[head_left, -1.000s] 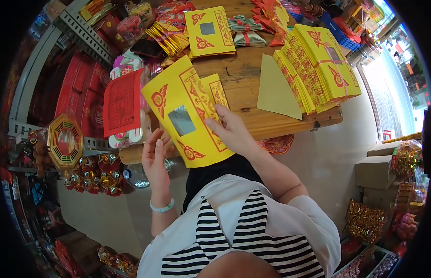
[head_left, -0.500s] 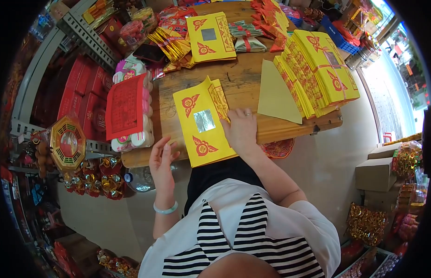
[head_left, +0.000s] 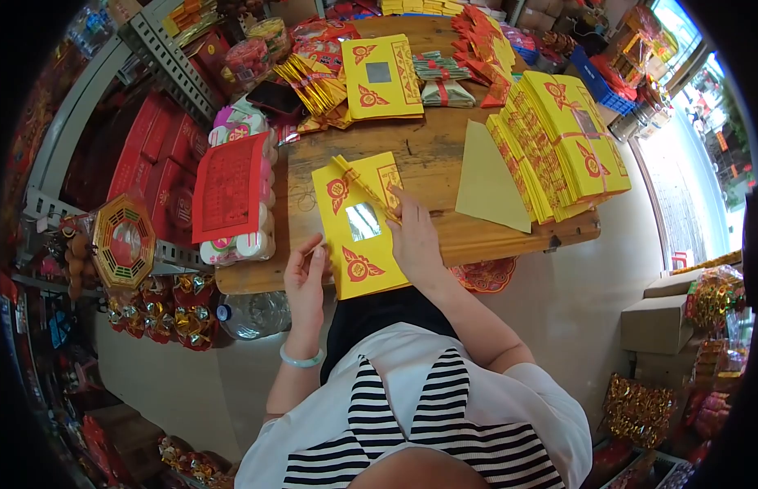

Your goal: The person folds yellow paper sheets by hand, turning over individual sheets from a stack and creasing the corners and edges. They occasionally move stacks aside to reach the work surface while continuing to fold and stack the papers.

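A small pile of yellow joss paper (head_left: 379, 271), printed with red emblems and a silver square, lies on the wooden table (head_left: 432, 175) in front of me. My right hand (head_left: 417, 246) is at its right side, fingers closed on the top sheet's edge, which is curled up and leftward in a narrow roll. By the lower left edge hovers my left hand (head_left: 305, 275), fingers loosely apart and holding nothing. A jade-coloured bangle (head_left: 301, 359) circles the left wrist.
Right of the pile lie a plain tan sheet (head_left: 486, 191) and tied bundles of yellow paper (head_left: 562, 147). Another yellow stack (head_left: 381, 77) sits at the back. On the left are a red printed sheet (head_left: 228, 186) on wrapped rolls and a dark phone (head_left: 275, 98).
My right hand has drawn the top sheet's right edge up and over to the left. My left hand has come closer to the pile's left edge. The view has shifted slightly.
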`<state>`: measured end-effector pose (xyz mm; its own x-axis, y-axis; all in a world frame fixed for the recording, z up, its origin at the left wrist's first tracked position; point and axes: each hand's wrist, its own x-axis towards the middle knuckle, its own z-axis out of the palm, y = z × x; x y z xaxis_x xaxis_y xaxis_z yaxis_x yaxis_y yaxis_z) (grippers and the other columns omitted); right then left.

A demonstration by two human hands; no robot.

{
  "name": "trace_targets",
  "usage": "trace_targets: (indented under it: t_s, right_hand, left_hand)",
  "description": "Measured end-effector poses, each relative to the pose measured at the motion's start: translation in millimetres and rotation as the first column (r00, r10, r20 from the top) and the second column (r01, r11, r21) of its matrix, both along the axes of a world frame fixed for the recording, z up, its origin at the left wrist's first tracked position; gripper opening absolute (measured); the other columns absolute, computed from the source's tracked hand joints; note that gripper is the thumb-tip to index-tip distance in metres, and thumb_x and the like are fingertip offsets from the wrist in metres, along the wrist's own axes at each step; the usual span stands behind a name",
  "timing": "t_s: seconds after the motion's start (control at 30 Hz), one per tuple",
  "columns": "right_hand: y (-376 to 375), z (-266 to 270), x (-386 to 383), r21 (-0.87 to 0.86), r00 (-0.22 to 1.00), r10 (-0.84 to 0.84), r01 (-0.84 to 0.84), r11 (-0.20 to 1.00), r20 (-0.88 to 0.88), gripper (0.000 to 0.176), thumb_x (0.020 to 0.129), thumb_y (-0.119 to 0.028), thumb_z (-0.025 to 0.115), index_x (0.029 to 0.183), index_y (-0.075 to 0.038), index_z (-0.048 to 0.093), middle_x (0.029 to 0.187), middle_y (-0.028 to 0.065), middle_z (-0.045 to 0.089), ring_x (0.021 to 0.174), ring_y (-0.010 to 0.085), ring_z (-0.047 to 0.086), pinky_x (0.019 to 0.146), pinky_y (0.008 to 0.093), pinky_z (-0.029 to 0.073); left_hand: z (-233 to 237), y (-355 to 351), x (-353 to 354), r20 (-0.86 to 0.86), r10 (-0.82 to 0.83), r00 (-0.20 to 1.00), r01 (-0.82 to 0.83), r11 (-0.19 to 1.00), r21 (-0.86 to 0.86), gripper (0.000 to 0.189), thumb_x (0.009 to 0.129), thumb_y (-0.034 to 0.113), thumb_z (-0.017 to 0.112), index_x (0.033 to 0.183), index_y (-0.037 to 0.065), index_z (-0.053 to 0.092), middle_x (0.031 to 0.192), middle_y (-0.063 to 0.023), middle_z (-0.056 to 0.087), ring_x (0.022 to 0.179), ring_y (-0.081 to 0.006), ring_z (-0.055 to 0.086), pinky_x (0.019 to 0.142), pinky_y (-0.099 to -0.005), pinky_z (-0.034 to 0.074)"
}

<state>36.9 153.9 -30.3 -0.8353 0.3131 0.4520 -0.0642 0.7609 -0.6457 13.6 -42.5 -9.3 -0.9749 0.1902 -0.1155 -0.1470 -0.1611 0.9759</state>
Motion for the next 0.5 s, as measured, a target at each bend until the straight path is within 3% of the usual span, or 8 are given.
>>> trace_targets:
  t_s: [0.1, 0.13, 0.27, 0.43, 0.5]
  right_hand:
    - [6, 24, 7, -0.235, 0.978, 0.194, -0.206, 0.950, -0.075, 0.030, 0.088, 0.004, 0.058, 0.118, 0.000, 0.055, 0.108, 0.0131, 0.056, 0.091, 0.0257, 0.054, 0.081, 0.0294, 0.044]
    - [8, 29, 7, -0.228, 0.975, 0.207, -0.220, 0.949, -0.080, 0.030, 0.088, 0.004, 0.058, 0.118, 0.000, 0.055, 0.108, 0.0131, 0.056, 0.091, 0.0257, 0.054, 0.081, 0.0294, 0.044]
    - [17, 44, 5, -0.383, 0.904, 0.313, -0.410, 0.828, -0.291, 0.029, 0.091, 0.003, 0.055, 0.120, 0.000, 0.052, 0.108, 0.0120, 0.057, 0.089, 0.0247, 0.056, 0.079, 0.0300, 0.046]
    - [24, 8, 10, -0.558, 0.923, 0.316, -0.384, 0.736, -0.217, 0.027, 0.089, 0.005, 0.055, 0.116, 0.000, 0.055, 0.109, 0.0140, 0.058, 0.090, 0.0255, 0.056, 0.078, 0.0304, 0.045]
    - [29, -7, 13, -0.501, 0.930, 0.331, -0.365, 0.785, -0.158, 0.026, 0.090, 0.005, 0.056, 0.115, 0.000, 0.056, 0.108, 0.0138, 0.058, 0.088, 0.0251, 0.057, 0.077, 0.0301, 0.045]
  left_hand:
    - [0, 11, -9, -0.218, 0.161, 0.963, -0.167, 0.986, -0.012, 0.043, 0.098, 0.008, 0.057, 0.139, 0.003, 0.047, 0.131, -0.0118, 0.055, 0.115, -0.0193, 0.055, 0.098, -0.0273, 0.043]
    - [1, 12, -13, -0.223, 0.174, 0.959, -0.180, 0.984, -0.005, 0.043, 0.098, 0.008, 0.057, 0.139, 0.003, 0.047, 0.131, -0.0118, 0.055, 0.115, -0.0193, 0.055, 0.098, -0.0273, 0.043]
    - [4, 16, -26, -0.321, 0.043, 0.946, 0.031, 0.975, 0.222, 0.053, 0.096, 0.003, 0.058, 0.145, 0.004, 0.039, 0.138, -0.0121, 0.049, 0.120, -0.0202, 0.051, 0.103, -0.0276, 0.038]
    - [-15, 28, -25, -0.298, -0.030, 0.954, 0.099, 0.971, 0.219, 0.039, 0.095, 0.001, 0.058, 0.133, 0.004, 0.050, 0.130, -0.0095, 0.055, 0.113, -0.0151, 0.054, 0.096, -0.0250, 0.042]
    - [-26, 29, -27, -0.304, -0.020, 0.952, 0.087, 0.974, 0.208, 0.038, 0.095, 0.001, 0.059, 0.132, 0.003, 0.051, 0.127, -0.0091, 0.057, 0.110, -0.0145, 0.055, 0.094, -0.0243, 0.043]
